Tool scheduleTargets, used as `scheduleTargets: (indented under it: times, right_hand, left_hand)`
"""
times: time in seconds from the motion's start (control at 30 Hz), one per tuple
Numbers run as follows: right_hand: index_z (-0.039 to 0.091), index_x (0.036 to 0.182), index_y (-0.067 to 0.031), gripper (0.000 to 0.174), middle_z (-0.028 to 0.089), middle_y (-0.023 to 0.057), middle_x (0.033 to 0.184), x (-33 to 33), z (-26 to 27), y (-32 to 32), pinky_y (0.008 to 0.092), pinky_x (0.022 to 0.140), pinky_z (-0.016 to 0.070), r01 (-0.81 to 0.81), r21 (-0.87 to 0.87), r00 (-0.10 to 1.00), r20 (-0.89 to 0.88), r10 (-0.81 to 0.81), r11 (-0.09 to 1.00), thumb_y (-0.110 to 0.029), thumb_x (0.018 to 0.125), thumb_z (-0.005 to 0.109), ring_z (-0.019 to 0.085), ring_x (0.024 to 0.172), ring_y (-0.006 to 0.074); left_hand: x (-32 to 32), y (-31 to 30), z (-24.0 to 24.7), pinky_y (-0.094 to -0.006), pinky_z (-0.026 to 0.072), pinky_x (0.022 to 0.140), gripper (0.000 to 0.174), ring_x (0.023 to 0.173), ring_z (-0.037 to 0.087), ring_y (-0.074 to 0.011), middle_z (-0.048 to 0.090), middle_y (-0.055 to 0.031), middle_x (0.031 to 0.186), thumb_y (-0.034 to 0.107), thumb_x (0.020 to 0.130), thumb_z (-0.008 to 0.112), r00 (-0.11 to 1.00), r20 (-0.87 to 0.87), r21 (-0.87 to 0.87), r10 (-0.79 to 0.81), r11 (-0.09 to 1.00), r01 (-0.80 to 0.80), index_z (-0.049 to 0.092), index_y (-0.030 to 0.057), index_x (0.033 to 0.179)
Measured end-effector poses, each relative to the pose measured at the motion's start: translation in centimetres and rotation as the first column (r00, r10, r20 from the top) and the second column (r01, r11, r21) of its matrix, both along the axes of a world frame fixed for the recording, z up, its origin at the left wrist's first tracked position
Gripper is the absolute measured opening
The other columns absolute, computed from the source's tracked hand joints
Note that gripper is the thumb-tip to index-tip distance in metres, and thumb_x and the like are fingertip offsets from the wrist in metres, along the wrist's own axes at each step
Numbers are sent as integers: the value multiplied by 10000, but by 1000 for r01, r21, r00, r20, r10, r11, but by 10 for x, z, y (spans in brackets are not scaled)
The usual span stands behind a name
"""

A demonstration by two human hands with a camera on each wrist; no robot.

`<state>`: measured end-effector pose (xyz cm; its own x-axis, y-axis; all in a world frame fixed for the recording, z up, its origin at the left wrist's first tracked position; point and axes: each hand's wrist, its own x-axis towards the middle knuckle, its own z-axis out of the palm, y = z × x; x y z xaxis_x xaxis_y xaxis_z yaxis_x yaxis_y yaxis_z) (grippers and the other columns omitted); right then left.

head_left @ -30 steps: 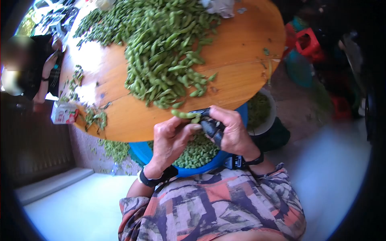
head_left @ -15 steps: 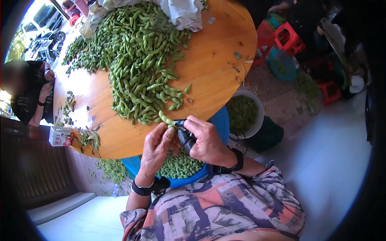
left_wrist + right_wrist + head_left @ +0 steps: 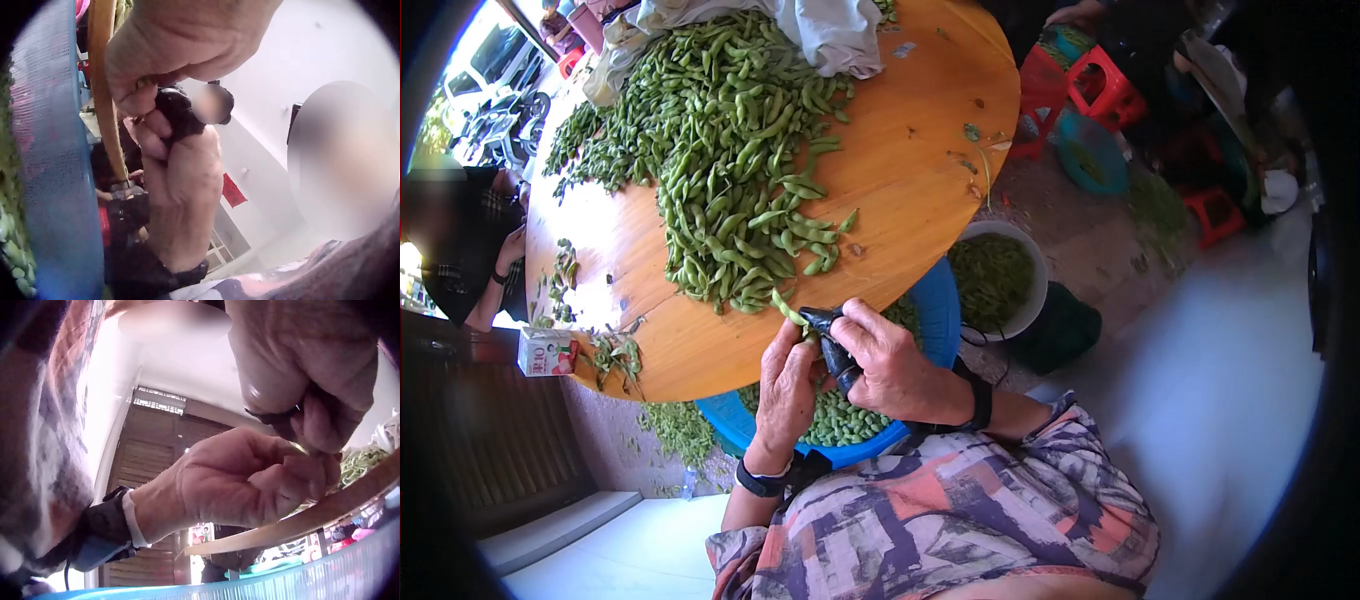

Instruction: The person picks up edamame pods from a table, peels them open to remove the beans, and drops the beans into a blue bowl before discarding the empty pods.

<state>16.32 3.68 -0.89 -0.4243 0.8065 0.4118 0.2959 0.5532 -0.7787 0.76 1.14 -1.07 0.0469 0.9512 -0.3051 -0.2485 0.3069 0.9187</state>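
Note:
A green edamame pod [image 3: 786,308] sticks up between the two hands, above the blue basket [image 3: 945,310] of shelled green beans [image 3: 845,418]. My left hand [image 3: 785,395] pinches the pod between thumb and forefinger. From the other side my right hand [image 3: 900,370] closes on the pod's lower end with its thumb and forefinger, both wrapped in black covers [image 3: 838,362]. In the right wrist view both hands meet fingertip to fingertip, and the pod is mostly hidden. Just beyond them, a large heap of edamame pods [image 3: 730,170] lies on the round wooden table [image 3: 910,170].
A small drink carton [image 3: 547,352] and leafy scraps [image 3: 615,360] lie at the table's left edge. A white bucket [image 3: 1040,270] of green pods stands right of the basket. Red stools [image 3: 1105,90] are farther right. Another person [image 3: 465,250] sits at the left.
The head view has shifted, so table and heap appear lower and farther left. Both hands stay together on the pod, over the basket.

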Motion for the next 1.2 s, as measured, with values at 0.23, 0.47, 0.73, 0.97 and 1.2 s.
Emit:
scheduleTargets:
  times: [0.23, 0.47, 0.73, 0.97, 1.2]
  right_hand:
    - [517, 1024, 54, 425, 465, 225, 989, 4, -4, -1, 479, 679, 502, -39, 32, 999, -33, 40, 999, 84, 610, 609, 579, 822, 442]
    - [593, 913, 12, 271, 537, 168, 776, 27, 6, 18, 407, 636, 461, -72, -103, 992, -108, 61, 992, 12, 642, 606, 583, 752, 390]
    - [615, 873, 35, 137, 554, 141, 758, 60, 13, 19, 346, 621, 446, -250, -248, 967, -111, 229, 936, 25, 740, 649, 581, 692, 325]
    - [614, 894, 48, 194, 552, 155, 784, 57, 3, 20, 352, 629, 457, -219, -206, 972, 40, 232, 954, 56, 701, 626, 580, 695, 329]
    - [669, 1082, 19, 331, 578, 142, 782, 55, 21, 9, 310, 641, 466, 8, -249, 1000, -3, -9, 968, 46, 760, 596, 615, 705, 267]
  left_hand:
    - [-3, -6, -10, -187, 431, 546, 203, 614, 505, -39, 563, 24, 761, 90, 967, 427, 996, -93, 29, -7, 1000, 10, 580, 29, 1087]
    - [-14, -14, -12, -271, 461, 700, 236, 729, 559, -131, 615, -52, 861, 41, 909, 465, 949, 87, 85, -302, 952, 295, 588, -38, 1094]
    - [-23, -26, -7, -309, 499, 913, 512, 1062, 615, -176, 637, -120, 1155, 74, 912, 664, 949, -91, 65, -301, 949, 308, 432, -23, 1358]
    - [-11, -15, 5, -228, 494, 572, 180, 636, 587, -60, 648, -49, 802, 110, 922, 668, 938, -256, 123, -234, 954, 272, 640, -17, 1047]
    - [1, -12, 0, -211, 440, 504, 147, 585, 554, -60, 590, -8, 690, 78, 949, 623, 975, -219, 148, -37, 986, 71, 636, -31, 1047]
